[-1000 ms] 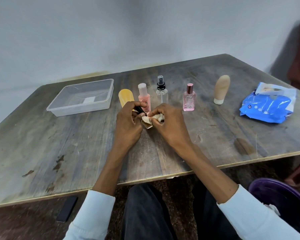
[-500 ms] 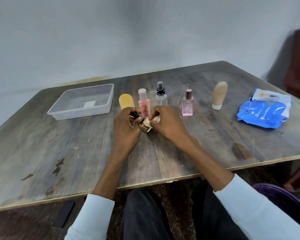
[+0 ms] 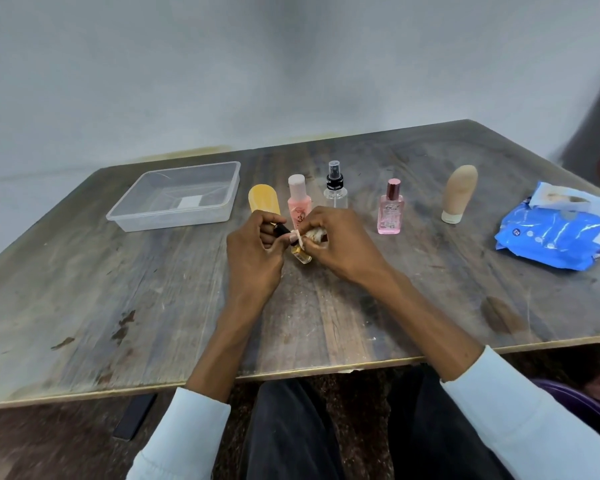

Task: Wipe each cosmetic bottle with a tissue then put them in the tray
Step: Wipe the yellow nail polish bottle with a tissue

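My left hand grips a small yellow bottle by its black cap, just above the table. My right hand pinches a crumpled tissue against that bottle. Behind my hands stand a yellow tube, a pink bottle with a white cap, a clear spray bottle, a pink perfume bottle and a beige tube. The clear plastic tray sits at the back left with no bottles inside.
A blue pack of wipes lies at the right on the wooden table. A dark phone-like slab lies on the floor below the table's front edge. A purple bin shows at the lower right.
My hands have stayed together over the table, turning the small bottle so its yellow body now shows below the tissue. The camera view has shifted slightly.
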